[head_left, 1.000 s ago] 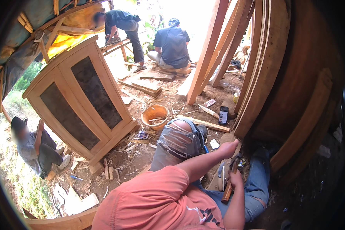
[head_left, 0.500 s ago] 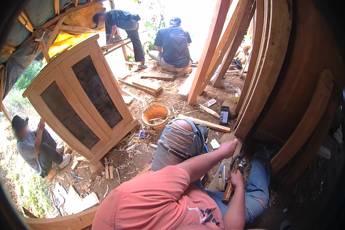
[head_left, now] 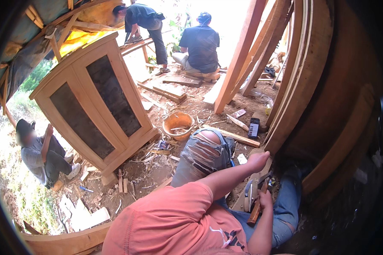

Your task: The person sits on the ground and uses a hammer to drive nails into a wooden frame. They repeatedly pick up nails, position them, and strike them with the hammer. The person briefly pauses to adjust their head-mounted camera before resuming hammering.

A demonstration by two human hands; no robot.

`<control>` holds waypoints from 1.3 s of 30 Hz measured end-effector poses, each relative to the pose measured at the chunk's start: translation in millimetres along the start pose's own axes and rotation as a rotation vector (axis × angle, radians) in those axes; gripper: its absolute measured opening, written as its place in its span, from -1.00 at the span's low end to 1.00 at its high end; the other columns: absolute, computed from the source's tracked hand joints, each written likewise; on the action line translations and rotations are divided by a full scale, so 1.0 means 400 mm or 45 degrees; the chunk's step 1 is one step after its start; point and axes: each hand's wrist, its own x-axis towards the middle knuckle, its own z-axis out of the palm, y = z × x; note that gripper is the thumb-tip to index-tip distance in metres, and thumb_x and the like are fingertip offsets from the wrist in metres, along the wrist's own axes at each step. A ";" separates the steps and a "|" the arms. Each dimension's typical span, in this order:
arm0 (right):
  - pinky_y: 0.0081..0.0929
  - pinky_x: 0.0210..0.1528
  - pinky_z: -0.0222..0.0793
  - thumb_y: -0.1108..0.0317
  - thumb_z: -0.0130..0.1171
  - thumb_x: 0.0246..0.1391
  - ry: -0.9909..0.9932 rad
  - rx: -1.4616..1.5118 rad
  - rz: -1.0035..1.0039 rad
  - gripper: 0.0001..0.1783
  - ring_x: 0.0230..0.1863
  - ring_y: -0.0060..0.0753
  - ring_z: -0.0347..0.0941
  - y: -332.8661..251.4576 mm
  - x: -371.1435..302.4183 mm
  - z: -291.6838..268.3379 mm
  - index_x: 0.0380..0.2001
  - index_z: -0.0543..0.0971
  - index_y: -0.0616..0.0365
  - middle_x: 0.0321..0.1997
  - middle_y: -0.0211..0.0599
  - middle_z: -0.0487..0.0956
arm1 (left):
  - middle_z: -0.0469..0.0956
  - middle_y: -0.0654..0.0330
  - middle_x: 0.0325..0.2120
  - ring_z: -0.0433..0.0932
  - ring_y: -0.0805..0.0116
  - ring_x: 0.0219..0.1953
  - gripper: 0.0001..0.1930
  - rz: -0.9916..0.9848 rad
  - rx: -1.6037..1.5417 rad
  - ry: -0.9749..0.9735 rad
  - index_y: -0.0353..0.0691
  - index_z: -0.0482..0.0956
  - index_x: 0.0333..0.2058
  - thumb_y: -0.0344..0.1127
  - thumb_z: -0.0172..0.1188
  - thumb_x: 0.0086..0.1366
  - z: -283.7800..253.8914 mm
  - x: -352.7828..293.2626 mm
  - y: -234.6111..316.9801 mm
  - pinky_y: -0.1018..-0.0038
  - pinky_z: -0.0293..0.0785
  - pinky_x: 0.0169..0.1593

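My left hand (head_left: 258,162) is closed in a fist above the end of a pale wooden piece (head_left: 256,175) between my legs. What it grips, if anything, is hidden. Closer to my body, my right hand (head_left: 266,199) wraps round the wooden handle of a hammer (head_left: 254,215). The hammer's dark metal head is raised just below my left hand, apart from it. Beside the handle, a curved grey strip (head_left: 248,190) lies over the wood; its kind is unclear.
An orange bucket (head_left: 178,126) with wood scraps stands past my knee. A phone (head_left: 254,128) lies near leaning planks (head_left: 300,76). A wooden cabinet (head_left: 78,80) stands left. Three other people (head_left: 200,49) are around. Shavings and offcuts litter the ground.
The view has shifted slightly, so the surroundings sit a little farther right. My left hand stays closed in about the same place, and my right hand keeps hold of the hammer.
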 end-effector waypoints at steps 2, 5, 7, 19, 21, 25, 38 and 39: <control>-0.25 -0.59 0.45 0.26 0.27 0.28 -0.039 0.019 0.008 -0.71 -0.65 -0.29 0.48 0.004 0.009 0.005 -0.05 0.50 0.16 -0.50 -0.30 0.51 | 0.70 -0.15 -0.21 0.71 -0.24 -0.07 -0.86 0.009 0.050 0.082 -0.30 0.44 -0.12 -0.48 0.09 0.37 -0.066 0.037 -0.010 -0.04 0.62 -0.07; -0.34 -0.45 0.48 0.36 0.27 0.27 -0.043 -0.006 -0.067 -0.79 -0.52 -0.36 0.53 0.041 0.042 -0.009 -0.12 0.51 0.20 -0.45 -0.32 0.54 | 0.73 -0.09 -0.22 0.75 -0.16 -0.10 -0.84 0.011 0.141 0.174 -0.25 0.52 -0.14 -0.45 0.19 0.32 -0.195 0.121 -0.001 0.02 0.66 -0.08; -0.35 -0.39 0.49 0.40 0.26 0.26 -0.107 0.125 -0.053 -0.83 -0.48 -0.38 0.55 0.018 0.033 0.006 -0.17 0.50 0.20 -0.44 -0.32 0.55 | 0.74 -0.10 -0.20 0.74 -0.16 -0.07 -0.75 -0.054 0.168 0.208 -0.28 0.50 -0.10 -0.40 0.28 0.28 -0.317 0.167 -0.006 0.05 0.66 -0.06; -0.22 -0.57 0.51 0.39 0.17 0.29 -0.132 0.284 0.150 -0.71 -0.59 -0.26 0.51 -0.012 0.000 0.001 0.01 0.35 -0.01 -0.41 -0.22 0.53 | 0.73 -0.01 0.01 0.72 0.01 0.11 -0.68 -0.389 0.327 0.089 -0.23 0.60 0.05 -0.41 0.28 0.32 -0.679 0.087 -0.248 0.14 0.68 0.07; -0.22 -0.58 0.49 0.30 0.16 0.34 -0.142 0.339 0.181 -0.73 -0.60 -0.27 0.50 -0.009 0.002 -0.006 0.01 0.34 -0.05 -0.43 -0.24 0.52 | 0.72 0.00 0.05 0.70 0.02 0.14 -0.68 -0.429 0.298 0.214 -0.19 0.64 0.06 -0.37 0.29 0.34 -0.676 0.088 -0.245 0.14 0.68 0.08; -0.19 -0.58 0.45 -0.01 0.09 0.43 -0.123 0.444 0.228 -0.67 -0.61 -0.25 0.48 -0.033 -0.001 0.009 -0.06 0.40 0.00 -0.47 -0.26 0.50 | 0.70 0.03 0.09 0.69 0.10 0.16 -0.71 -0.377 0.487 -0.174 -0.22 0.71 -0.01 -0.29 0.34 0.32 -0.676 0.118 -0.275 0.17 0.67 0.12; -0.23 -0.59 0.43 -0.14 0.03 0.48 -0.217 0.506 0.313 -0.61 -0.64 -0.23 0.47 0.000 0.027 -0.011 0.06 0.47 -0.11 -0.51 -0.32 0.50 | 0.69 0.07 0.10 0.67 0.14 0.17 -0.66 -0.349 0.593 -0.366 -0.27 0.70 0.03 -0.35 0.33 0.29 -0.629 0.159 -0.239 0.19 0.66 0.14; -0.24 -0.60 0.43 -0.12 0.04 0.49 -0.242 0.501 0.309 -0.63 -0.64 -0.23 0.46 -0.004 0.025 -0.008 0.12 0.45 -0.17 -0.51 -0.33 0.50 | 0.69 0.07 0.10 0.67 0.14 0.17 -0.65 -0.340 0.571 -0.331 -0.26 0.70 0.05 -0.33 0.32 0.30 -0.629 0.156 -0.238 0.20 0.66 0.15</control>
